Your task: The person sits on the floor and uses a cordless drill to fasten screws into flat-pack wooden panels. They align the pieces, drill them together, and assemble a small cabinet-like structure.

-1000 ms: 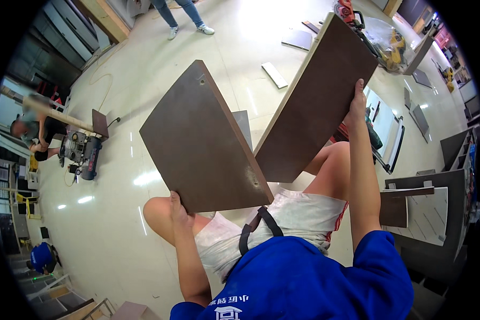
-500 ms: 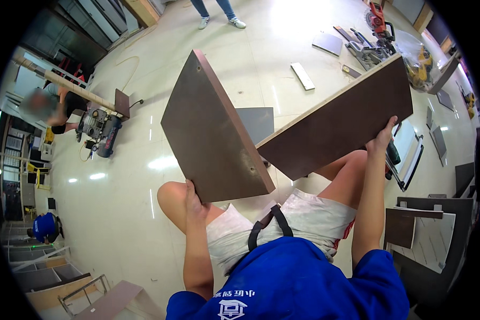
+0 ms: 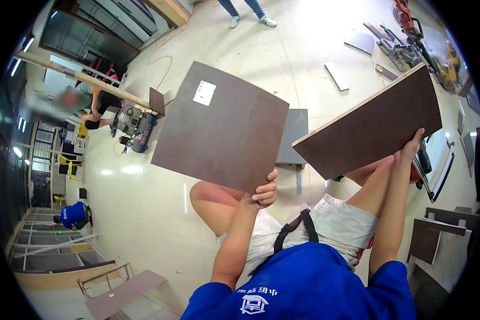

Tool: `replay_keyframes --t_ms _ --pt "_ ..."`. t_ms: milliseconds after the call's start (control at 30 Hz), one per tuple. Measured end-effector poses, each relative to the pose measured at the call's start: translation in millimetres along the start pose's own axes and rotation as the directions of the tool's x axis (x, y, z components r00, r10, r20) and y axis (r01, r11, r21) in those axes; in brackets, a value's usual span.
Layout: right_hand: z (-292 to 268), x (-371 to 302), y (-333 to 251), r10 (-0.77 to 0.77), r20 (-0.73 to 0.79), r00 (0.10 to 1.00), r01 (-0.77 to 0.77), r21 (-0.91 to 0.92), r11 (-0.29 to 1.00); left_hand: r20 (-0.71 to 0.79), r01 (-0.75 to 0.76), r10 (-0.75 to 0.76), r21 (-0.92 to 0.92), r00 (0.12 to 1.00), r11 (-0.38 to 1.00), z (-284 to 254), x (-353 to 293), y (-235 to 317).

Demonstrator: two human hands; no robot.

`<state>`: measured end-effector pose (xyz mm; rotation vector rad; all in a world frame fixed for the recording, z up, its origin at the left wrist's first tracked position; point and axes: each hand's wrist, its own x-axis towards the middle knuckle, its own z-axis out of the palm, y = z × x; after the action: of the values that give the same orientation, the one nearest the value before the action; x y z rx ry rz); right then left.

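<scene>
My left hand (image 3: pixel 264 193) is closed round the lower right corner of a dark brown board (image 3: pixel 224 128), its fingers showing on the near face. A small white label (image 3: pixel 204 93) sticks near that board's upper left. With my right hand (image 3: pixel 410 145) I grip a second dark brown board (image 3: pixel 373 125) by its lower right edge; its pale raw upper edge faces up. Both boards are held up in front of me, apart from each other. Beyond them, partly hidden by the left board, a grey panel (image 3: pixel 296 138) lies low, near the floor.
An air compressor (image 3: pixel 135 128) stands at left, with a person (image 3: pixel 93 101) beside it. Someone's legs (image 3: pixel 245 9) are at the far side. Saws (image 3: pixel 408 48) and offcuts lie far right. Boards (image 3: pixel 437 232) lean at near right; a brown panel (image 3: pixel 125 293) is at near left.
The left board has turned, so its broad labelled face now shows instead of its thick edge. My left hand has shifted to its right corner. The whole view has swung left.
</scene>
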<state>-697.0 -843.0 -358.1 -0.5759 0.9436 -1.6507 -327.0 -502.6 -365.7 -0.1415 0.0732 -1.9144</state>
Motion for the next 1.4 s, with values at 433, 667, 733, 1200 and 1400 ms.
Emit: replay_keyframes --t_ms 433,667,733,1200,1400 --pt "-28.4 20.0 -12.5 -0.161 -0.251 0.954 0.141 -0.094 0.985 -0.166 0.082 -0.156 -0.383 0.974 0.920 -100.7 27.6 -9.2" --pt "-9.6 13.5 -21.1 -0.222 -0.321 0.921 0.170 -0.183 0.968 -0.043 0.223 -0.288 -0.524 0.957 0.822 -157.9 40.7 -19.4" --pt "-9.2 15.8 -20.5 -0.218 -0.323 0.921 0.163 -0.189 0.968 -0.015 0.256 -0.312 -0.532 0.950 0.807 -165.5 43.3 -19.3" --pt "-5.9 20.1 -15.9 -0.209 -0.174 0.962 0.174 -0.196 0.965 -0.456 0.163 -0.319 -0.349 0.831 0.923 -218.8 -16.9 22.5" --pt "-12.9 34.8 -20.8 -0.241 -0.177 0.954 0.197 -0.238 0.951 -0.512 0.168 -0.364 -0.389 0.778 0.906 -232.3 5.1 17.7"
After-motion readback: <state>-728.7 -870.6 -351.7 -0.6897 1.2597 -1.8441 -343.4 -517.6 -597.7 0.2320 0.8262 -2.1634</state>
